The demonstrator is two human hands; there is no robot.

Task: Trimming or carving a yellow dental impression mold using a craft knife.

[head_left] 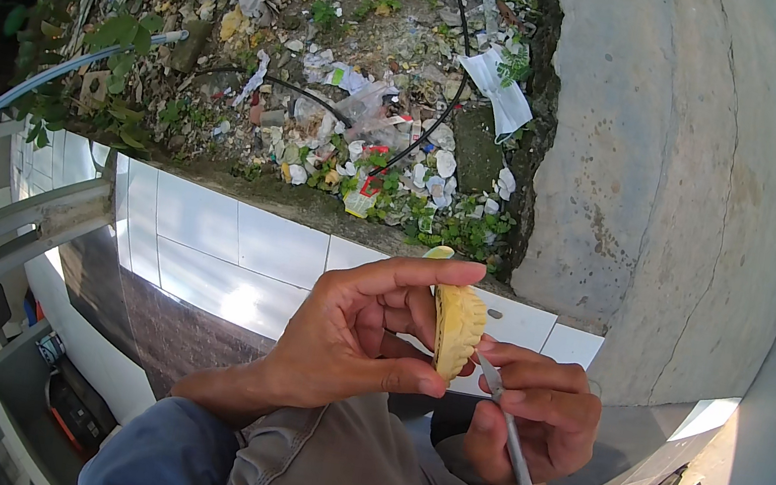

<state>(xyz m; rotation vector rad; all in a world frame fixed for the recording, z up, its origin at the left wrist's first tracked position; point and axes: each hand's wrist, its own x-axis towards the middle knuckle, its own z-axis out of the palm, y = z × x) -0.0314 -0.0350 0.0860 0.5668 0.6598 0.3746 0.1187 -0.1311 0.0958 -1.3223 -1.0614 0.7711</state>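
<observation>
My left hand (345,327) grips a yellow object with a crimped, scalloped edge (460,329) between thumb and fingers, holding it upright on its side. A pale greenish part shows at its top, partly hidden behind my index finger. My right hand (543,416) holds a slim silver craft knife (515,445), its blade pointing up and left at the lower right edge of the yellow object; whether the tip touches it I cannot tell. Both hands are above my lap, where brown and blue clothing (295,460) shows.
Beyond my hands are a white tiled ledge (201,215), a littered patch of soil and plants (334,64) with black tubing and a discarded face mask (496,93), and a cracked concrete slab (659,173). A railing (20,218) and blue hose (18,102) are at left.
</observation>
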